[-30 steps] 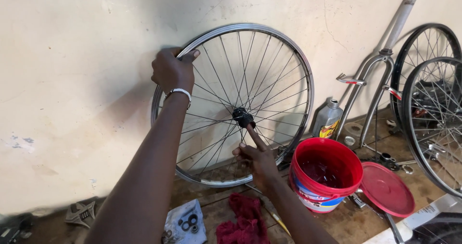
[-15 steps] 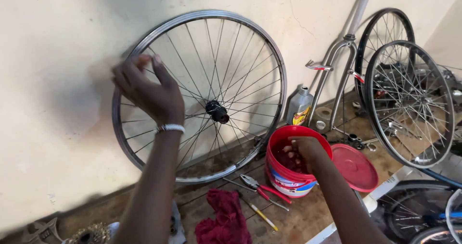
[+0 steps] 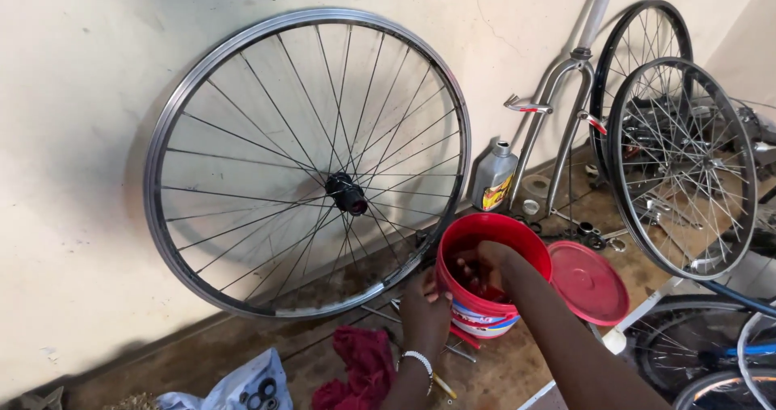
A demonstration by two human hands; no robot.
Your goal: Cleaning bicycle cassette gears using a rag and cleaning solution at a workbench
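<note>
The red tub [image 3: 485,297] sits on the floor just in front of the big spoked wheel [image 3: 307,164] that leans on the wall; its right hand [image 3: 478,266] is down inside it, fingers curled among whatever dark stuff lies in there, though I cannot tell what, if anything, they pinch; the left hand [image 3: 424,313] is pressed flat against the tub's outer wall on the near side, fingers spread, a pale bracelet at the wrist. The tub looks like thin plastic, light and a bit flexible, likely greasy inside, so I'd judge the rim or the outer wall the safe place to grip; squeezed hard it would probably buckle. Its red lid [image 3: 588,282] lies flat on the floor just beside it to the right. Behind stands a grey oil bottle [image 3: 493,177] against the wall; further right lean a bare bike fork [image 3: 558,111] and two more wheels [image 3: 683,168]. Nearer me lie a red rag [image 3: 364,361], pliers, partly hidden, and a bag of small rings [image 3: 255,387].
</note>
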